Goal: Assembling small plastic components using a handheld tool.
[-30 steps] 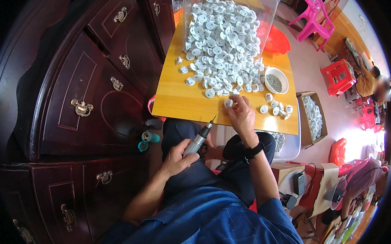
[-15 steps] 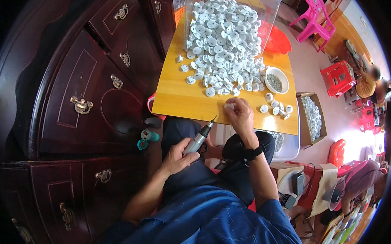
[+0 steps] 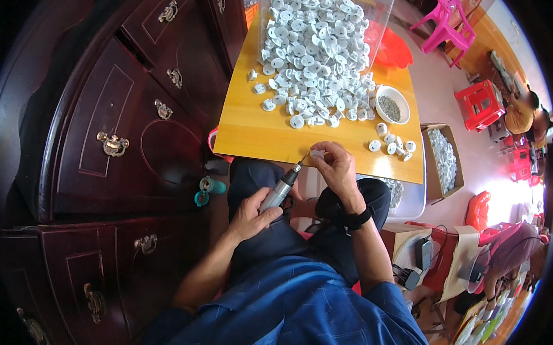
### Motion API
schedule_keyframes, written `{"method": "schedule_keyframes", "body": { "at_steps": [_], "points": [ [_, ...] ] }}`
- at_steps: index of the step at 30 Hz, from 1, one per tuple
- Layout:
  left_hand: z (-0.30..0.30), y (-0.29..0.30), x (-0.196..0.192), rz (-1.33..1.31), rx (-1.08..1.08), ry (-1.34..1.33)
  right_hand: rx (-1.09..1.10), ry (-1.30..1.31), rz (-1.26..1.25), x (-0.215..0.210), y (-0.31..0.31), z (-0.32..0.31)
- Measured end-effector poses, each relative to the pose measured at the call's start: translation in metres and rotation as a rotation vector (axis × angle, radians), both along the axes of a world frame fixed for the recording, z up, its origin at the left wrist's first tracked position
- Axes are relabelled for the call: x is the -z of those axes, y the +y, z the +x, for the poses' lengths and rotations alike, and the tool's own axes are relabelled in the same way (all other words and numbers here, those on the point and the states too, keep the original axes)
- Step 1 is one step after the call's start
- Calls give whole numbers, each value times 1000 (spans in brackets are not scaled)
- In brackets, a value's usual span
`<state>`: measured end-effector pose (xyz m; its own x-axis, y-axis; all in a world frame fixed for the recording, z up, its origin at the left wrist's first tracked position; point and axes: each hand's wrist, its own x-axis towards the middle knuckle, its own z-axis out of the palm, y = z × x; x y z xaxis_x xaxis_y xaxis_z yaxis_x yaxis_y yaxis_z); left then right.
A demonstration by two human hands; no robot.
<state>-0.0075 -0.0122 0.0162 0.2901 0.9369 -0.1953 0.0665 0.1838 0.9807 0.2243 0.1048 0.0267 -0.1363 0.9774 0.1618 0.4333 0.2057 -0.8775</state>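
My left hand point(image 3: 250, 217) is wrapped round a grey and black electric screwdriver point(image 3: 280, 194), its bit tilted up and away from me. Between the thumb and fingers of my right hand point(image 3: 338, 169) is a small white plastic part point(image 3: 317, 154), close beside the bit's tip; whether they touch I cannot tell. A large heap of similar white parts point(image 3: 312, 57) spills from a clear plastic bin point(image 3: 262, 30) onto the wooden table point(image 3: 253, 131). Several more white parts point(image 3: 391, 148) lie apart near the right edge, below a white bowl point(image 3: 405, 107) holding small metal screws point(image 3: 388, 108).
Dark wooden drawers point(image 3: 98, 165) stand close on the left. Right of the table are a cardboard box point(image 3: 435, 179) of white parts and a red stool point(image 3: 479, 104). A red basin point(image 3: 396, 49) sits behind the bowl. Other people point(image 3: 519, 115) sit at the far right.
My right hand has tilted and brought the white part left, to the screwdriver's tip. The screwdriver has shifted slightly left.
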Motion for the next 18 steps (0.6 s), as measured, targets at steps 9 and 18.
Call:
{"method": "schedule_keyframes", "body": {
  "at_steps": [9, 18],
  "points": [
    [1, 0, -3, 18, 14, 12, 2, -54, -8, -2, 0, -1],
    [1, 0, -3, 10, 22, 19, 2, 22, -75, 4, 0, -1]
  ]
}}
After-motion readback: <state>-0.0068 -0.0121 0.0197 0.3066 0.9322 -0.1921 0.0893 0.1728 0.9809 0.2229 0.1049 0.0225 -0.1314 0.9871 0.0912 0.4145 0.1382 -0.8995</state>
